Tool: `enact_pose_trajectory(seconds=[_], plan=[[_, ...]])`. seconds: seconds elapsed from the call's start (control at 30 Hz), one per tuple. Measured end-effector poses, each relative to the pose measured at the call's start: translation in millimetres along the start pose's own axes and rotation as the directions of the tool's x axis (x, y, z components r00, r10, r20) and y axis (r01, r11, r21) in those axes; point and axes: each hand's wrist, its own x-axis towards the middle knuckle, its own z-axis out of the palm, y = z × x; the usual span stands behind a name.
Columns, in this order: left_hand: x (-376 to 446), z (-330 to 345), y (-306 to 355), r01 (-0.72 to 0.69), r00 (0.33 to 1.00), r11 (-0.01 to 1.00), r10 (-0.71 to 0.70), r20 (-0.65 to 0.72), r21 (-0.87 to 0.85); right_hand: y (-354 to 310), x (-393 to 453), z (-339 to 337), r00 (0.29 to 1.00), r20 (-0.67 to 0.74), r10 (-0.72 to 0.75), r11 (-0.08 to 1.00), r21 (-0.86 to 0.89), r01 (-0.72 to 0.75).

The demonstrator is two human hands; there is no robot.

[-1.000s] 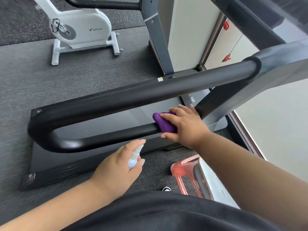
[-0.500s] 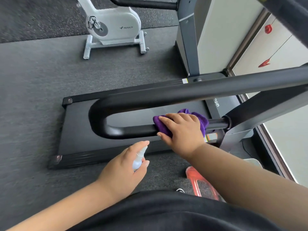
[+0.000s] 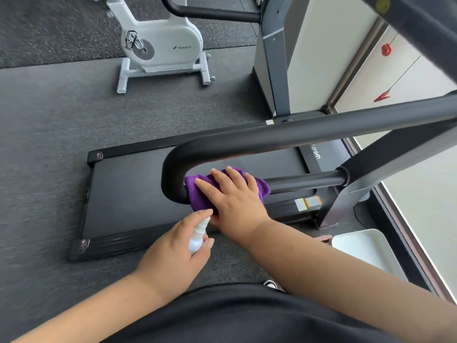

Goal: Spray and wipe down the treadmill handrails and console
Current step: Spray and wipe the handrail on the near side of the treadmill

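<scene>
Grey speckled rubber floor (image 3: pixel 54 125) fills most of the scene. On it lies a flat black treadmill deck (image 3: pixel 128 191), left of centre. Over the deck bends a thick black U-shaped foam handrail (image 3: pixel 284 137), with its curve at the left and its two bars running to the right, where they meet a grey upright post (image 3: pixel 385 169). Far behind stands a white exercise bike (image 3: pixel 160 43). At the near right, a white rectangular tray (image 3: pixel 366 251) lies on the floor.

The right hand (image 3: pixel 235 201) rests on a crumpled purple microfibre cloth (image 3: pixel 197 191) with the fingers spread flat, pressing it on the lower bar just beside the curve. The left hand (image 3: pixel 175 251) is curled around a small white spray bottle (image 3: pixel 197 236), near the person and just beside the right wrist, with the index finger on top of the nozzle.
</scene>
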Motion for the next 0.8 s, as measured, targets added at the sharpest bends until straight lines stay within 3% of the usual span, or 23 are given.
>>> enact_pose_trajectory(seconds=[0.23, 0.47, 0.8], plan=[[18, 18, 16, -0.071, 0.994, 0.997, 0.072, 0.078, -0.018, 57, -23, -5, 0.989, -0.025, 0.147, 0.988, -0.045, -0.148], [30, 38, 36, -0.082, 0.99, 0.997, 0.08, 0.113, 0.006, 119, -45, -21, 0.98, -0.002, 0.197, 0.98, -0.031, -0.197], [41, 51, 62, -0.082, 0.996, 0.997, 0.081, 0.047, 0.007, 197, -71, -44, 0.97, 0.031, 0.243, 0.97, -0.04, -0.241]])
